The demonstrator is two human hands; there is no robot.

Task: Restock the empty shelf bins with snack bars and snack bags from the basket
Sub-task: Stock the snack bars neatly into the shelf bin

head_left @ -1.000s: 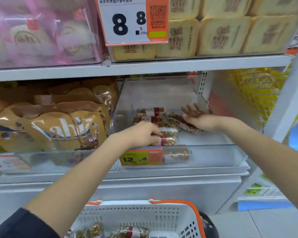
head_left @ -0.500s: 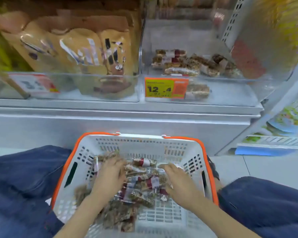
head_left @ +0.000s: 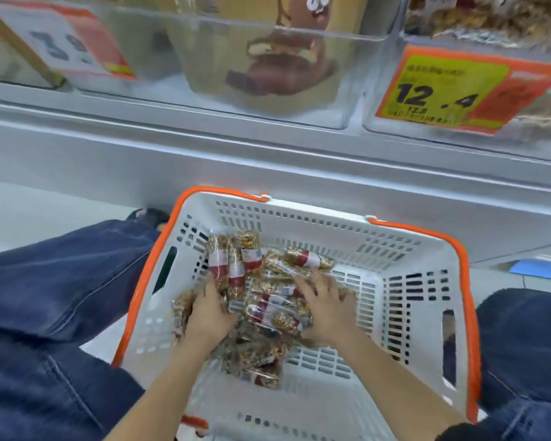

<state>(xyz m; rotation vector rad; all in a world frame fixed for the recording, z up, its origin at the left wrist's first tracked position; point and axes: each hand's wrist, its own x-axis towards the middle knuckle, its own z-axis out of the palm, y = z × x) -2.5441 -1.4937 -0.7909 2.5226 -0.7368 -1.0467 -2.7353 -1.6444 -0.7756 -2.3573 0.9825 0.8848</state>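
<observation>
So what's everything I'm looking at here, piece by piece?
basket: one, white with orange rim, on the floor between the knees
snack bars: a heap, too jumbled to count, clear wrappers with red-and-white bands, inside the basket
shelf bins: two in view, clear plastic, above the basket
brown snack bag: one visible, left bin
orange price tag: one, reads 12.4, right bin front
white-and-red price tag: one, blurred, upper left
legs: two, blue jeans, flanking the basket
left hand: in the heap
right hand: in the heap

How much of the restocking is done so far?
Some bars already lie in the clear bin behind the 12.4 price tag. Both hands, left and right, are gathering snack bars in the basket. That pile remains.
</observation>
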